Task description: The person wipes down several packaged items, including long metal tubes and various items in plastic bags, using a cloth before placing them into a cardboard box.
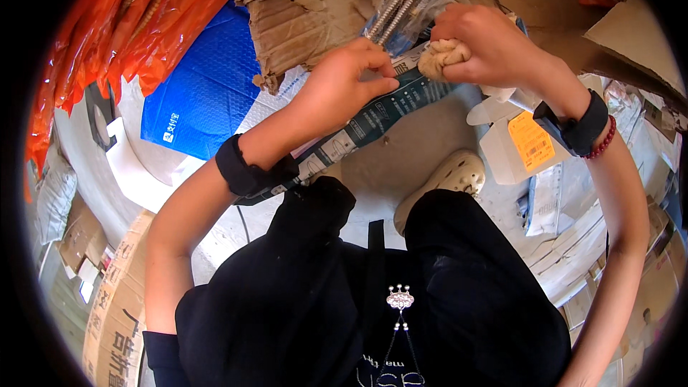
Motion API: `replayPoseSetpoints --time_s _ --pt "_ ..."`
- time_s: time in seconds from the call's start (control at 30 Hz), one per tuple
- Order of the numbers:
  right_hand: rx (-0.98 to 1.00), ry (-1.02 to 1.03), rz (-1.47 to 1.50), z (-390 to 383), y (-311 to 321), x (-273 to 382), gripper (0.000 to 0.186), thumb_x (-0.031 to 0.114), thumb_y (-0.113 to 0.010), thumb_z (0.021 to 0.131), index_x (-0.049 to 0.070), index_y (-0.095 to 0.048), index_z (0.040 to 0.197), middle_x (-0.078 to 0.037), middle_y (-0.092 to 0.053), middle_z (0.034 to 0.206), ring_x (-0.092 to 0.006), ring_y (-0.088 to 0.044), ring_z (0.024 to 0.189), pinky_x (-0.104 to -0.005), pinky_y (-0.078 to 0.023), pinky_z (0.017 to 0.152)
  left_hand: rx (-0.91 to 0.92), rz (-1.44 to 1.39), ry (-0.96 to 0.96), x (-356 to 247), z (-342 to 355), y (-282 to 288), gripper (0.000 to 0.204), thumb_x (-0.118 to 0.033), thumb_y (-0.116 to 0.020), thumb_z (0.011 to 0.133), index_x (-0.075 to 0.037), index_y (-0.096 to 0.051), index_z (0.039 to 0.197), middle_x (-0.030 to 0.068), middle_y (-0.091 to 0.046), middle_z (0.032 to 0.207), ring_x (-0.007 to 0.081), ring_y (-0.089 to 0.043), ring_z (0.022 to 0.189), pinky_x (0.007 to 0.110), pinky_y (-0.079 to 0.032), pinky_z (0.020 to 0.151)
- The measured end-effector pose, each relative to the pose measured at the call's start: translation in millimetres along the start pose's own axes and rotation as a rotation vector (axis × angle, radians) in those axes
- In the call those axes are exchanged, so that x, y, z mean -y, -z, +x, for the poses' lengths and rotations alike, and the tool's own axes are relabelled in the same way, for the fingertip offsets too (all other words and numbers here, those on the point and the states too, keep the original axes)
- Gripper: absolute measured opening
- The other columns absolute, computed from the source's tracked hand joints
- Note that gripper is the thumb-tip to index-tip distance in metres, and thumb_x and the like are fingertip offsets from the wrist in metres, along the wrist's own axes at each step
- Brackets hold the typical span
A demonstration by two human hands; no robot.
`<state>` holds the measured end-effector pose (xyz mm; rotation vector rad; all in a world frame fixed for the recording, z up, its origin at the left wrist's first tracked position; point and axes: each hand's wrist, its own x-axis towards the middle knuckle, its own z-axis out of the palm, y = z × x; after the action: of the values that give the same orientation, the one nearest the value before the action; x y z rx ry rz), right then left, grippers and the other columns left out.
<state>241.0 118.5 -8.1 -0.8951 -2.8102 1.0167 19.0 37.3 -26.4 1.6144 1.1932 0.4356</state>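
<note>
A long, narrow dark green printed box (380, 118) lies slanted across the middle, above my knees. My left hand (358, 82) grips its upper edge with thumb and curled fingers. At the box's upper right end, my right hand (480, 43) is closed on a bunched beige cloth or knit glove (441, 61), held against the box. Ribbed silver hoses (406, 3) in clear plastic lie just beyond the box, between my hands.
Orange plastic bags (129, 21) and a blue padded mailer (193, 100) lie left. Torn cardboard (294, 14) is behind. An opened white carton with an orange label (494, 150) stands right. A taped cardboard box (115, 308) is lower left. A cream clog (459, 172) is between.
</note>
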Motion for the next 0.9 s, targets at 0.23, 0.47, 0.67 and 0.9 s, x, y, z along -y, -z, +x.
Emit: replayPoseSetpoints --time_s 0.23,0.47,0.67,0.9 --pt "-0.214 -0.040 0.010 -2 -4 6 0.035 0.014 -0.064 0.064 0.013 -0.060 0.098 -0.010 -0.058 0.088 -0.0303 -0.058 0.080 -0.0384 -0.047 0.067 0.071 -0.178 0.211 17 11 4 0.013 -0.012 -0.067 0.077 -0.002 -0.063 0.083 0.0022 -0.057 0.086 0.0117 -0.054 0.080 0.026 -0.041 0.071" --pt "-0.265 0.028 -0.168 -18 -13 31 0.033 0.009 -0.066 0.065 0.018 -0.056 0.095 -0.005 -0.051 0.086 -0.0252 -0.058 0.075 -0.0348 -0.047 0.061 0.159 -0.274 0.412 16 15 6 0.012 -0.012 -0.067 0.077 -0.003 -0.066 0.086 0.0004 -0.060 0.085 0.0087 -0.053 0.083 0.024 -0.041 0.076" --pt "-0.300 0.142 -0.246 -16 -44 55 0.020 0.008 -0.062 0.066 0.008 -0.060 0.085 -0.005 -0.051 0.088 -0.0183 -0.056 0.076 -0.0310 -0.045 0.059 0.128 -0.290 0.403 27 16 3 0.015 -0.013 -0.066 0.074 -0.001 -0.066 0.083 0.0059 -0.063 0.082 0.0127 -0.057 0.075 0.027 -0.044 0.066" --pt "-0.287 0.174 -0.416 -10 -61 59 0.019 0.010 -0.059 0.066 0.003 -0.063 0.083 -0.004 -0.053 0.085 -0.0163 -0.054 0.077 -0.0278 -0.042 0.062 0.162 -0.263 0.375 20 11 0 0.018 -0.007 -0.058 0.078 -0.001 -0.064 0.094 0.0034 -0.061 0.092 0.0114 -0.054 0.087 0.025 -0.040 0.081"
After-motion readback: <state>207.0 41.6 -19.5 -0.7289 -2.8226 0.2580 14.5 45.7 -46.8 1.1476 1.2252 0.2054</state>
